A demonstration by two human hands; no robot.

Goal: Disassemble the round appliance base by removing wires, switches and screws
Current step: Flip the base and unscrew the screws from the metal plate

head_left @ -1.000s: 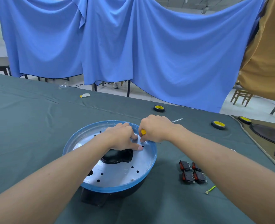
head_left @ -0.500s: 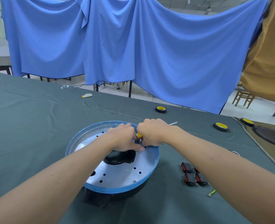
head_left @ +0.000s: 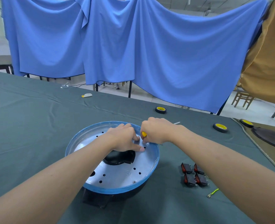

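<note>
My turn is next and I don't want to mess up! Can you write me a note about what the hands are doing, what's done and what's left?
Right hand: grips a yellow-handled screwdriver at the far rim of the round base.
Left hand: rests on the silver plate beside it; whether it pinches anything is hidden.
Done: four switches and a green wire lie on the cloth, right of the base.
Left: what looks like a screw sits near the front rim; the screws need to come out.

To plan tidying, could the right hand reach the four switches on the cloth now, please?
Likely yes: the switches lie uncovered close by, though the right hand grips a yellow-handled tool.
</note>
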